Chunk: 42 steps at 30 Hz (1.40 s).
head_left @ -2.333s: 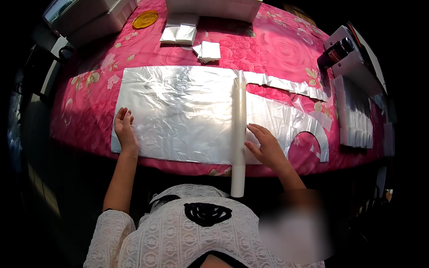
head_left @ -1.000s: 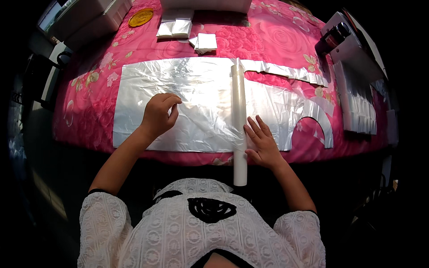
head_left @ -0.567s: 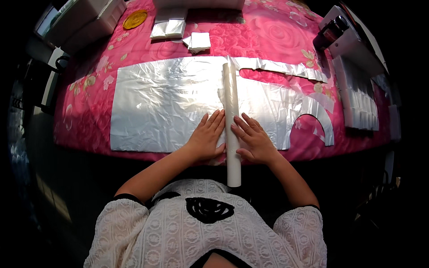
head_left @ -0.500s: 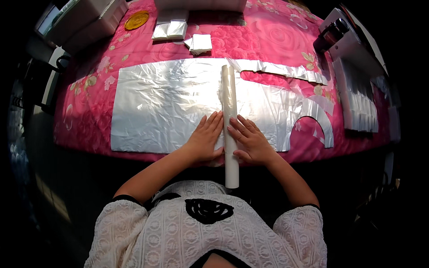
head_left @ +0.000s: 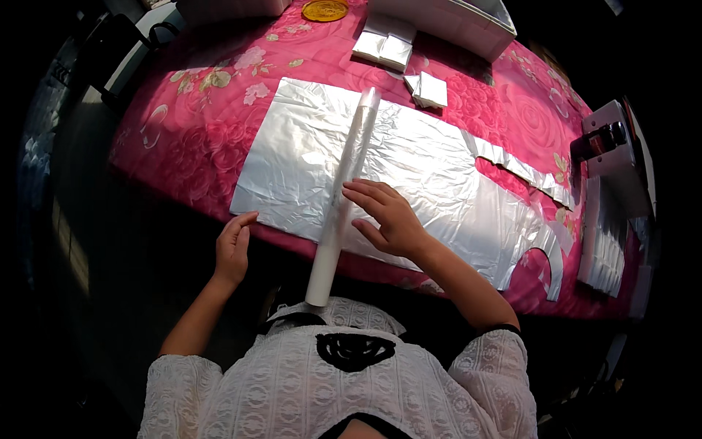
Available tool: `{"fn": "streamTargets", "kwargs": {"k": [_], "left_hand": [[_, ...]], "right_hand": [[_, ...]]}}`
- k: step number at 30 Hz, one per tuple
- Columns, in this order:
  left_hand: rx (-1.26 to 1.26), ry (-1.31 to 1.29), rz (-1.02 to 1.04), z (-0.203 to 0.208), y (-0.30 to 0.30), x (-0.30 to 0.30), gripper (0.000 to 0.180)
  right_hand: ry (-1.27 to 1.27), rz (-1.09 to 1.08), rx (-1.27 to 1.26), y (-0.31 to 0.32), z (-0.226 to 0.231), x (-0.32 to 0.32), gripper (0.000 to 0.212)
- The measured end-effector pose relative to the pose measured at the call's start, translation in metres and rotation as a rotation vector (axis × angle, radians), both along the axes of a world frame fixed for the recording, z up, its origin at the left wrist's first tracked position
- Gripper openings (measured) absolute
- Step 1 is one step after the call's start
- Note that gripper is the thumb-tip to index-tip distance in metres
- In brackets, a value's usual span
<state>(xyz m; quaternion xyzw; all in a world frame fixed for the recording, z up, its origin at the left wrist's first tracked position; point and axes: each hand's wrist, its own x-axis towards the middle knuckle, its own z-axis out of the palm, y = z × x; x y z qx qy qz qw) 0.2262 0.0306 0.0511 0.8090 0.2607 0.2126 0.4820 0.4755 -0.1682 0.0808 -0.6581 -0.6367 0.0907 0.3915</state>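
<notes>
A thin, silvery-white plastic apron [head_left: 424,164] lies flat and wrinkled, its wide end to the left and its strap cutouts to the right. A long white tube [head_left: 338,219] rests across its left part, the near end sticking out past the table edge toward my lap. My right hand [head_left: 391,219] has its fingers spread, the fingertips touching or just beside the tube. At the near left corner of the apron is my left hand [head_left: 234,247], fingers loosely bent and thumb apart. Its fingertips reach the apron's edge, with no grip visible.
A pink floral cloth [head_left: 197,139] covers the table. Folded white packets [head_left: 384,47] and a smaller stack [head_left: 430,91] lie beyond the apron. At the back are a white bin [head_left: 446,25] and a yellow disc [head_left: 325,9]. A dark bottle [head_left: 599,140] and more folded plastic [head_left: 603,238] are at right.
My view has turned, so the table appears tilted. The tube now lies nearer the apron's left end. My left hand has left the tube for the near left corner; my right hand stays by the tube.
</notes>
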Motion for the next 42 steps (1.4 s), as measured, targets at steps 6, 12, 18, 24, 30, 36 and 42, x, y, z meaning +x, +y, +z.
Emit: {"fn": "streamTargets", "kwargs": {"k": [6, 12, 18, 24, 30, 36, 42], "left_hand": [[-0.095, 0.024, -0.005, -0.007, -0.020, -0.037, 0.030], [-0.188, 0.096, 0.020, 0.001, -0.017, -0.029, 0.045], [-0.040, 0.454, 0.137, 0.004, -0.007, -0.022, 0.074], [-0.904, 0.125, -0.098, 0.009, -0.010, -0.032, 0.057], [-1.397, -0.146, -0.525, 0.032, -0.017, 0.001, 0.079], [-0.942, 0.076, -0.277, 0.038, -0.048, 0.028, 0.040], [-0.993, 0.052, -0.245, 0.047, -0.067, 0.047, 0.040]], "right_hand": [[-0.384, 0.117, -0.259, 0.055, -0.030, 0.020, 0.057], [-0.386, 0.232, -0.154, 0.171, -0.036, -0.019, 0.045], [-0.170, -0.278, 0.005, 0.229, -0.055, -0.083, 0.057], [1.075, -0.382, 0.037, 0.197, -0.032, -0.077, 0.094], [1.555, 0.018, 0.033, 0.141, 0.025, -0.038, 0.064], [1.272, -0.116, 0.069, 0.091, 0.024, -0.021, 0.062], [1.399, -0.083, -0.085, 0.039, 0.013, -0.028, 0.029]]}}
